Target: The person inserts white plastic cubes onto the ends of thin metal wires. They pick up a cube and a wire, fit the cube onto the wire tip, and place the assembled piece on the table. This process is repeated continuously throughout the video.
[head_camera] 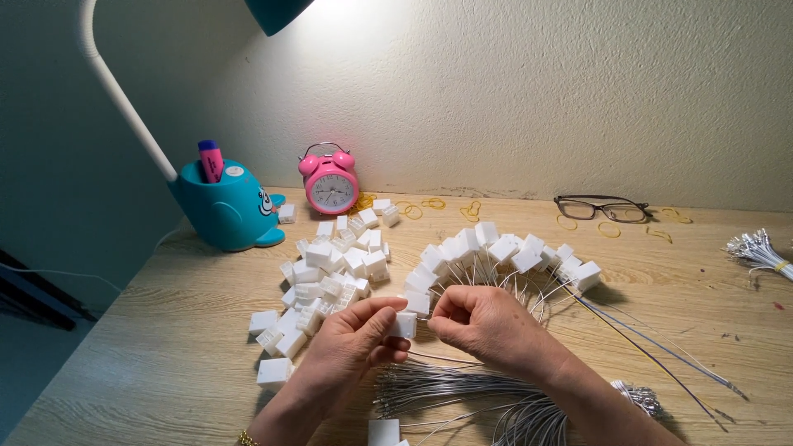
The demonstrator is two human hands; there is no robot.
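Your left hand [351, 343] has its fingers pinched narrow on a small white plastic connector block [405, 324], held just above the pale wooden tabletop [165, 347] at centre frame, and your right hand [487, 326] comes in from three o'clock, fingertips closed tight against the block's side, apparently on a thin grey wire, though the wire end itself is too fine to make out. Look at twelve to two o'clock of your hands: a fan of white blocks already fitted with grey wires [504, 252] curves across the wood, so by the look of it a good share is done. At ten o'clock sits a loose heap of bare white blocks [330, 277], and at six o'clock a bundle of loose grey wires [462, 388] lies under your wrists, so I'd judge plenty remains. Further round, a teal whale-shaped pen holder [227, 206] with a pink marker stands at ten o'clock, the white lamp neck [124, 99] rising from it, a pink twin-bell alarm clock [331, 183] at eleven, yellow rubber bands [429, 205] scattered along the back edge, dark-framed spectacles [601, 206] at one o'clock, and another bound wire bunch [756, 250] at the far right edge. Behind it all, a textured cream wall [537, 83], brightly lit by the lamp.
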